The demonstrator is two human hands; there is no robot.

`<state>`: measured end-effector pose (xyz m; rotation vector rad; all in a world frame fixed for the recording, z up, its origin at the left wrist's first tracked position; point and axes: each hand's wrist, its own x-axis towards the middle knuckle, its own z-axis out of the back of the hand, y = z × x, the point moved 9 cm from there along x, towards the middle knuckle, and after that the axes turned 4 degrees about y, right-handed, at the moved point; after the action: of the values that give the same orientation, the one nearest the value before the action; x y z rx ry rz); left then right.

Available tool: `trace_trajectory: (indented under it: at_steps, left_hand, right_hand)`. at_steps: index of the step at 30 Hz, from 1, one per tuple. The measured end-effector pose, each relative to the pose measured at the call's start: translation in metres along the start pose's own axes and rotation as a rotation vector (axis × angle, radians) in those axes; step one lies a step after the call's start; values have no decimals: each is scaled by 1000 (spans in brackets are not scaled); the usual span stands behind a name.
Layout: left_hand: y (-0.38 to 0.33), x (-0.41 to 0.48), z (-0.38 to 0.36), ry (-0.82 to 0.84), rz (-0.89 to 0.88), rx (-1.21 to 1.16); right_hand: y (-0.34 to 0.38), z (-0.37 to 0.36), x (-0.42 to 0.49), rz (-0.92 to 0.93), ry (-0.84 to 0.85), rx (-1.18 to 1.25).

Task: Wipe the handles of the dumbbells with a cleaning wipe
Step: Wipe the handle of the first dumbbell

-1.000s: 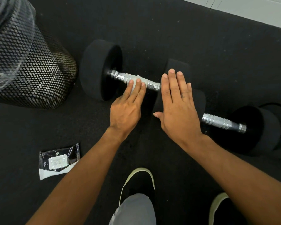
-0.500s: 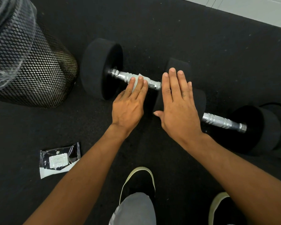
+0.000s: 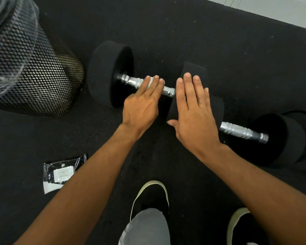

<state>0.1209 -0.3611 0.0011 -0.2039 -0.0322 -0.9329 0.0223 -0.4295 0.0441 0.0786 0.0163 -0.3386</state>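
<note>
Pressing a wipe (image 3: 151, 83) onto the handle (image 3: 132, 81), the left hand (image 3: 141, 106) is lying flat. The right hand (image 3: 193, 112) is resting flat on a weight (image 3: 194, 68).

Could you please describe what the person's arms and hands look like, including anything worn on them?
Both are bare: no gloves, rings or watch on the left hand or right hand, and no sleeve on the left forearm or right forearm.
</note>
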Motion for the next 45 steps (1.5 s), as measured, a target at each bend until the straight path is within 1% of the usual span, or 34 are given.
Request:
trace_trajectory:
  at_steps: [6,21,29,37,41,45]
  left_hand:
    - [-2,-24,-6,-79,-35,33]
    - [-6,-41,-14,-135,-81,55]
    - [-7,-25,-5,-102,-47,45]
    - [-7,4,-2,-4,-20,38]
    - [-8,-1,-2,-20,-20,19]
    - [-11,-19,-7,-46,-45,49]
  right_hand:
    - [1,-2,-2,3,7,4]
    - [1,-2,-2,-5,0,7]
    - [1,-3,0,-7,5,4]
    - [0,-2,-1,-8,-10,5]
    - [0,-1,0,-3,-12,6]
    - [1,-2,-1,-2,-9,7]
